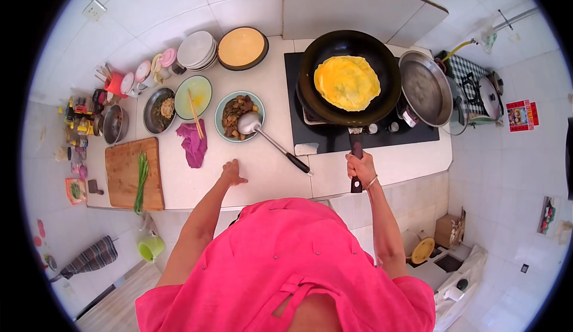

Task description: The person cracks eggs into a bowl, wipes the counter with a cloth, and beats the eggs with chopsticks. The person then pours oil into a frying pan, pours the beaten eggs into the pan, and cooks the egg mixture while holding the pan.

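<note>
My right hand [362, 168] is wrapped round the dark handle of a black wok [391, 75] on the stove. A round yellow egg sheet [347, 83] lies flat in the wok. My left hand [232, 173] rests on the white counter with its fingers apart and holds nothing. Nearest to it are a crumpled purple cloth [192, 147] and a bowl [258, 99] of brown cooked food [234, 114]. A metal ladle [271, 138] lies with its head in that bowl and its black-ended handle on the counter. Chopsticks [194, 112] lie across a pale green bowl [202, 88] and the cloth.
A cutting board [119, 180] with green onions [142, 180] is at the left. A metal bowl [156, 123] holds light minced food. Stacked plates [196, 50] and a round tan board [242, 46] stand along the wall. Right of the wok is a steel pan [425, 87].
</note>
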`<state>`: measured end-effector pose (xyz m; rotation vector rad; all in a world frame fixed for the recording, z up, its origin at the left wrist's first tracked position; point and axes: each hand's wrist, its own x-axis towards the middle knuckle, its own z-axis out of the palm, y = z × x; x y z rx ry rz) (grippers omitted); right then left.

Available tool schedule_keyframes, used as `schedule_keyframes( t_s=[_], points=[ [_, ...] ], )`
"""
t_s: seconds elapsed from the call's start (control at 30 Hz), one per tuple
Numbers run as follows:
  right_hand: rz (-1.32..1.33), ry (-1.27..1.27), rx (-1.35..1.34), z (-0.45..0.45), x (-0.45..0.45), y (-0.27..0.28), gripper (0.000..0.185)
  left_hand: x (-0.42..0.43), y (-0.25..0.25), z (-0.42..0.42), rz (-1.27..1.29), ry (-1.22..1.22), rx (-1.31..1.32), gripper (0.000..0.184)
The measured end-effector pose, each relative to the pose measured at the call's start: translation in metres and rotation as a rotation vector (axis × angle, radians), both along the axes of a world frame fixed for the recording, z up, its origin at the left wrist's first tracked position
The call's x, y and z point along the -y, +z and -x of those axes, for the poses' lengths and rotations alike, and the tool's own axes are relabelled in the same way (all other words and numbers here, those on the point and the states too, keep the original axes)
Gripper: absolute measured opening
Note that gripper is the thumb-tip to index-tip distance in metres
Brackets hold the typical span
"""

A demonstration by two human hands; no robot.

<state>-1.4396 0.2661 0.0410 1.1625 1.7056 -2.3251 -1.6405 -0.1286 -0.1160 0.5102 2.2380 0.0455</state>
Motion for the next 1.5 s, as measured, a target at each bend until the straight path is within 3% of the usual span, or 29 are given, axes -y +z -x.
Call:
schedule_keyframes(
  t_s=[0.7, 1.5],
  points=[
    [0.063, 0.001, -0.132, 0.017, -0.011, -0.031, 0.014, 0.006, -0.009, 0.001, -0.006, -0.057, -0.030, 0.100],
    [0.220, 0.053, -0.160, 0.022, -0.019, -0.044, 0.013, 0.005, -0.003, 0.003, 0.031, -0.031, 0.031, 0.097]
  ],
)
